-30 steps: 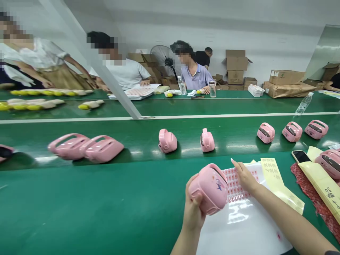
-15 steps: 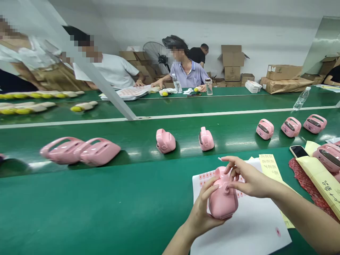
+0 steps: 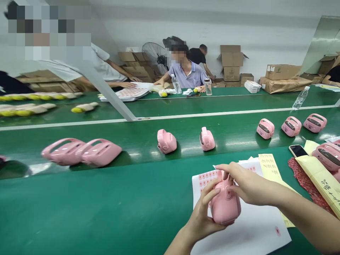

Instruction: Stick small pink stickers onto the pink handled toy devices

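My left hand [image 3: 203, 209] is closed round the left side and base of a glossy pink plastic housing [image 3: 225, 209] with a top handle, held tilted above the table. My right hand [image 3: 239, 180] is closed over its top, fingers bent across the handle and thumb at the small round boss on its side. A small pale bit shows at a right fingertip; I cannot make out what it is. Beneath lies a white sheet [image 3: 255, 230] with rows of small pink-red stickers, partly hidden by my hands.
Several pink housings [image 3: 101, 152] stand along the green belt [image 3: 138, 141]. At right are yellow sticker sheets [image 3: 268, 164], a phone [image 3: 298, 151], red wrap [image 3: 305, 180] and more housings [image 3: 329, 156]. A slanted metal post [image 3: 106, 92] rises at left; co-workers [image 3: 188, 72] sit opposite.
My right hand has come lower and tighter over the housing's handle, its fingers reaching further across the top. The housing has shifted slightly down and right. A co-worker at left has moved.
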Motion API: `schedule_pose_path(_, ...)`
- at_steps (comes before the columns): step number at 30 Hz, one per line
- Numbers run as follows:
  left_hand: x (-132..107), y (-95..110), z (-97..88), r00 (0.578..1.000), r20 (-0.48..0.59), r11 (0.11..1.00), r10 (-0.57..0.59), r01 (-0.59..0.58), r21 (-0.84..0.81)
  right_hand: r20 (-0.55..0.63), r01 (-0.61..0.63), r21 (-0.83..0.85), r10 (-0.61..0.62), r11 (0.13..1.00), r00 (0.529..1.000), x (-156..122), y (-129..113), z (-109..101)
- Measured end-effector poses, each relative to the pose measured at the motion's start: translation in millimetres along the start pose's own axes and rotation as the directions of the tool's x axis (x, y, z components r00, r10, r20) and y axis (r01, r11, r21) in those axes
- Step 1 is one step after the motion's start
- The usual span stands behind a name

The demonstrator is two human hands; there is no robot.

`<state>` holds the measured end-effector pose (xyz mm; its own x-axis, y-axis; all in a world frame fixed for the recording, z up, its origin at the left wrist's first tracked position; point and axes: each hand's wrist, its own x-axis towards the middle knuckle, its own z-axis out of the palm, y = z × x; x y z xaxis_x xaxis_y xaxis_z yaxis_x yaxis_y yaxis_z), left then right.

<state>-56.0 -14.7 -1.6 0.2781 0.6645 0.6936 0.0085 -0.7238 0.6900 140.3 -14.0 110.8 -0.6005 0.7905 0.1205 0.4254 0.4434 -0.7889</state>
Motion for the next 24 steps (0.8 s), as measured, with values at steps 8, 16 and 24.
schedule_pose_path(8, 0, 3, -3.1, 0.998, 0.04, 0.994, 0.053, -0.056, 0.092, 0.101, 0.029, -0.006, -0.028, 1.0, 0.994, 9, -12, -15)
schedule_pose_path(16, -4, 1, -3.6, 0.989, -0.065, 0.985, -0.134, 0.126, -0.115, 0.081, 0.017, 0.019, -0.018, 1.0, 0.997, 11, -16, -17)
schedule_pose_path(24, -5, 2, -3.9, 0.999, -0.02, 0.998, -0.042, 0.041, -0.052, 0.114, 0.008, -0.062, -0.001, 0.998, 0.994, 8, -16, -11)
